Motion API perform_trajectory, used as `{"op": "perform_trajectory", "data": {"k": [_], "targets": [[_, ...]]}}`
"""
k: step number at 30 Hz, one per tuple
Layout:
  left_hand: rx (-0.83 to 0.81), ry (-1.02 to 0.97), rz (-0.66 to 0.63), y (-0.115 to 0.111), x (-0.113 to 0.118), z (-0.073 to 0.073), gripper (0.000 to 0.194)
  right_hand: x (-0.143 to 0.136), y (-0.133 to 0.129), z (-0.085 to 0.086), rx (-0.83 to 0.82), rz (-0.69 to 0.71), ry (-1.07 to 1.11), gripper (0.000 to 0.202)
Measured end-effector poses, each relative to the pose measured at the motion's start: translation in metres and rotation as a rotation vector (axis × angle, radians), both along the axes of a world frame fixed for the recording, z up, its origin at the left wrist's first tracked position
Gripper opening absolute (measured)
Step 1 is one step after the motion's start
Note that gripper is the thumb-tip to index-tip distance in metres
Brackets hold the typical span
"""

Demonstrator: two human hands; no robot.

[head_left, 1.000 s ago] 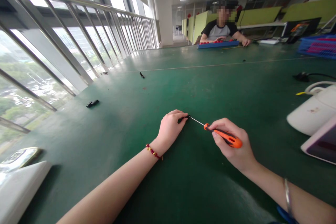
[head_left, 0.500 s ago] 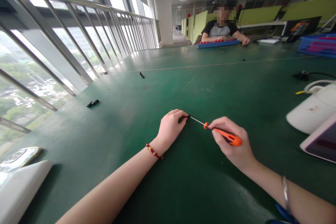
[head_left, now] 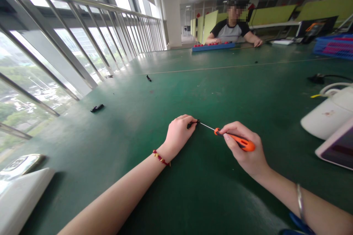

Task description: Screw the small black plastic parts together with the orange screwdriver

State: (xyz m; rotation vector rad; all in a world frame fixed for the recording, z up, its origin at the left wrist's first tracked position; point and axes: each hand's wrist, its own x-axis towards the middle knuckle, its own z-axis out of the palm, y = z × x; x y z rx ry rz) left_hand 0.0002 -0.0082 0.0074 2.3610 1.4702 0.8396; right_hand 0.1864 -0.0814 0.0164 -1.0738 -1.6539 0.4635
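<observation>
My left hand (head_left: 180,130) rests on the green table, closed around a small black part (head_left: 198,121). Most of that part is hidden by my fingers, so its kind does not show. In my right hand (head_left: 246,150) is a screwdriver (head_left: 239,141) with an orange and black handle, gripped between thumb and fingers. Its thin metal shaft points left, and the tip meets the black part at my left fingertips. Two similar black pieces lie farther off to the left: a nearer one (head_left: 97,108) and a smaller one (head_left: 149,78).
Across the green table (head_left: 176,95) sits a person (head_left: 231,31) beside a long blue tray (head_left: 213,47) with red pieces. On the right are a white rounded object (head_left: 328,112), a black plug (head_left: 317,78) and a blue basket (head_left: 332,48). A white box (head_left: 33,198) stands at the near left.
The blue tray across the table has shifted left, and the person there has moved an arm. My hands and the screwdriver hold almost the same position.
</observation>
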Motion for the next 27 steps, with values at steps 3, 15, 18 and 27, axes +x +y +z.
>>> {"op": "perform_trajectory", "data": {"k": [3,15,18,27], "targets": [[-0.002,0.012,0.005,-0.0003,-0.0001,0.0005,0.016,0.0003,-0.0004,-0.0003,-0.004,-0.013,0.0,0.007],[0.026,0.057,-0.003,-0.0023,-0.0001,0.0017,0.017,-0.0013,-0.0005,0.0001,-0.027,-0.031,0.018,0.008],[0.031,0.056,-0.003,-0.0022,-0.0001,0.0018,0.016,-0.001,-0.0004,0.0002,-0.037,-0.03,0.023,0.008],[0.032,0.093,-0.015,-0.0016,0.0,0.0013,0.015,-0.0014,0.0013,-0.0006,-0.016,-0.058,0.026,0.003]]}}
